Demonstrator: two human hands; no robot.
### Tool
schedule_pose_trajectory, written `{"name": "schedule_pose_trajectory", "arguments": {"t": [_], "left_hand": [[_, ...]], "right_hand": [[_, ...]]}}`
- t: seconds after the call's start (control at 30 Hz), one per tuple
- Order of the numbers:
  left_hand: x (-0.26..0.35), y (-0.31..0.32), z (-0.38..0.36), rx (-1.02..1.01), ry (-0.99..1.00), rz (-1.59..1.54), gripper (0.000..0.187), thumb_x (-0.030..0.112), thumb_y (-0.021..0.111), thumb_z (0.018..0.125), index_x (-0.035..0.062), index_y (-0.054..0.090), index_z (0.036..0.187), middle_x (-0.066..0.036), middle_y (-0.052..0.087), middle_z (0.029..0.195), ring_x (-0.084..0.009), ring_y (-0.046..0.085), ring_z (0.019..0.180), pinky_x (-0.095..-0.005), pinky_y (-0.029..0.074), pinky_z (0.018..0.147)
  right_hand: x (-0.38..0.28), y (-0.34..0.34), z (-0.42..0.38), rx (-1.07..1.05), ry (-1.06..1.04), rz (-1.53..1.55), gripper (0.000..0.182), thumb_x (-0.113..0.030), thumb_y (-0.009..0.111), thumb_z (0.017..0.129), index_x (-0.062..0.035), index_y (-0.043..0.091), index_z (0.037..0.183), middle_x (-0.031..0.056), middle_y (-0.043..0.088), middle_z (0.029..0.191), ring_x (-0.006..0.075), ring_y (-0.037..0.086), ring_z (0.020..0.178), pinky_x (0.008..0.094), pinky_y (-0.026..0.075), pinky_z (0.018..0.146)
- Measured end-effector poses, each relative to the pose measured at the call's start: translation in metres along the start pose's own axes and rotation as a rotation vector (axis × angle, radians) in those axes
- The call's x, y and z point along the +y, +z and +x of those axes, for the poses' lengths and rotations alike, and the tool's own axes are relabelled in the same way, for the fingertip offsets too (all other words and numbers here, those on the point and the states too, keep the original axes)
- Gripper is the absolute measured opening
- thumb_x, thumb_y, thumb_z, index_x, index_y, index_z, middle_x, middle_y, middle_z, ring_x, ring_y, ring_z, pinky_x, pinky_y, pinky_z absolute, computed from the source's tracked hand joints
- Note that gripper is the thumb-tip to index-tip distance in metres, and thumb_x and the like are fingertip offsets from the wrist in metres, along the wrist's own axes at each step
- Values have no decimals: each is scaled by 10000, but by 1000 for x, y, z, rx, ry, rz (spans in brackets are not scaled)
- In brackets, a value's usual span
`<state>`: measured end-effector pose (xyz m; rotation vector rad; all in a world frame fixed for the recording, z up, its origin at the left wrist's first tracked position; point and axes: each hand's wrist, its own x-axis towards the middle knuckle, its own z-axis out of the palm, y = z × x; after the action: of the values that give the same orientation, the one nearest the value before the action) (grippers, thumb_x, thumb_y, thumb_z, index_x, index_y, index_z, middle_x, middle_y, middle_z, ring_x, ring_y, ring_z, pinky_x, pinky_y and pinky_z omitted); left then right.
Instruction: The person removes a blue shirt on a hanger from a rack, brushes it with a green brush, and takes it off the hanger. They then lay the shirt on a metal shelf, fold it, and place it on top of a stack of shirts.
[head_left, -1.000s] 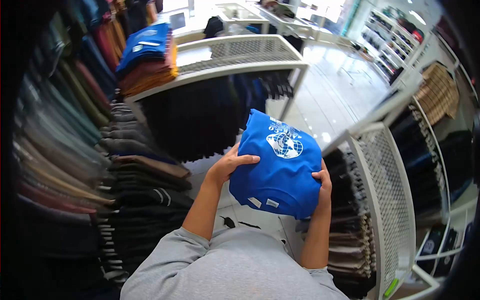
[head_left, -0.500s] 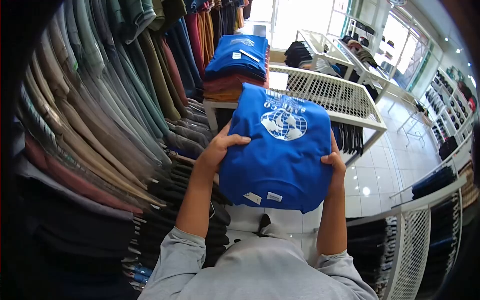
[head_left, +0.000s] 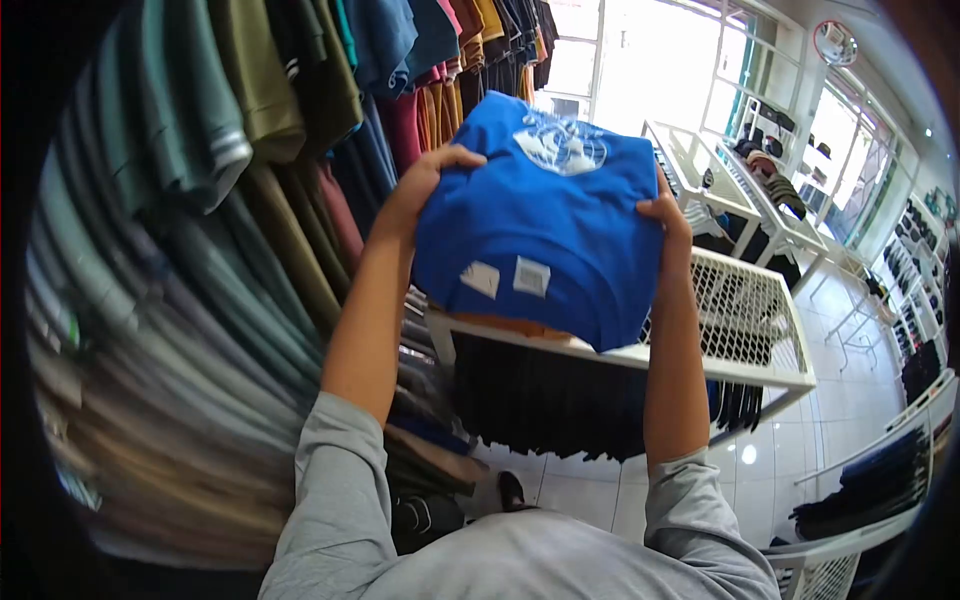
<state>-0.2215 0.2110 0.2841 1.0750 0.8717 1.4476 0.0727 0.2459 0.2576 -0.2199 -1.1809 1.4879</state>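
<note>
A folded blue T-shirt [head_left: 540, 225] with a white globe print and two white tags is stretched between my hands, tilted, in front of me. My left hand [head_left: 418, 190] grips its left edge, thumb on top of the cloth. On the opposite edge my right hand [head_left: 670, 222] is closed round the fabric, its thumb also on top. The fingers of both hands are partly hidden under the shirt. Just beneath its lower edge, orange folded cloth [head_left: 512, 325] shows on the white table; the rest of that stack is hidden behind the shirt.
A white mesh-topped table [head_left: 725, 310] stands ahead, with dark garments [head_left: 540, 400] hanging below it. Hanging trousers [head_left: 270, 270] line the left side. More white racks [head_left: 770, 190] and a wall of shelves [head_left: 905, 280] are to the right.
Both hands have raised the blue T-shirt and carried it forward over the table, where it now covers the stack. The view has come closer to the table.
</note>
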Motion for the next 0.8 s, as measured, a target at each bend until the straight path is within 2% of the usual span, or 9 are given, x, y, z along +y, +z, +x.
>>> {"name": "schedule_pose_trajectory", "arguments": {"t": [0.07,0.17,0.2,0.27,0.4,0.5,0.6,0.63,0.8], "left_hand": [[5,-32,61,-107,-132,-187,274,152,654,872,-26,702,1075,-141,746,901,-252,745,774,-360,627,805],[-16,-61,103,-74,-296,-28,404,300,611,964,-20,660,1206,-148,743,1058,-251,734,901,-375,596,900],[-33,-65,102,80,-314,179,444,341,620,972,-12,642,1240,-140,727,1129,-231,718,972,-366,569,941],[-73,-95,105,117,-237,468,573,393,643,966,-17,575,1360,-123,711,1168,-206,706,972,-338,556,931],[-88,-117,113,124,-146,208,740,417,639,976,-30,399,1515,-129,695,1180,-199,704,937,-303,559,863],[-56,-100,131,188,-338,528,906,383,633,999,-28,107,1611,-209,629,1291,-231,660,1139,-291,574,893],[-97,-129,191,170,-162,244,912,346,669,983,-22,120,1612,-206,645,1250,-217,695,1061,-315,596,876],[-97,-126,201,253,-149,205,865,239,706,966,-24,176,1596,-198,671,1173,-207,730,913,-331,621,798],[-79,-112,187,242,82,114,776,96,737,932,-19,283,1551,-215,667,1166,-226,732,876,-329,631,754]], "right_hand": [[10,-6,50,17,54,-13,644,-152,527,799,-12,483,1425,133,592,1222,230,610,1065,325,518,934],[72,-52,97,114,273,-87,473,-220,566,850,-40,547,1287,103,612,1139,215,625,977,333,527,880],[100,-71,106,173,387,-136,437,-249,582,866,-53,557,1255,99,618,1128,209,631,948,340,530,863],[140,-103,99,174,580,-210,439,-317,612,892,-76,571,1257,89,631,1083,203,642,933,349,534,857],[123,-82,94,233,661,-123,455,-393,636,904,-56,614,1210,84,666,1041,194,661,897,319,538,842],[144,-113,134,264,582,-206,493,-406,626,920,-31,609,1239,113,675,1088,191,674,886,312,552,812],[149,-121,168,236,645,-148,489,-357,635,937,-7,592,1275,128,675,1101,187,680,897,320,567,785],[151,-119,173,237,528,-218,476,-315,643,943,6,579,1288,128,675,1107,185,681,896,323,573,781],[145,-110,182,190,298,-221,454,-190,673,957,31,529,1327,130,673,1123,185,685,902,318,592,784]]}}
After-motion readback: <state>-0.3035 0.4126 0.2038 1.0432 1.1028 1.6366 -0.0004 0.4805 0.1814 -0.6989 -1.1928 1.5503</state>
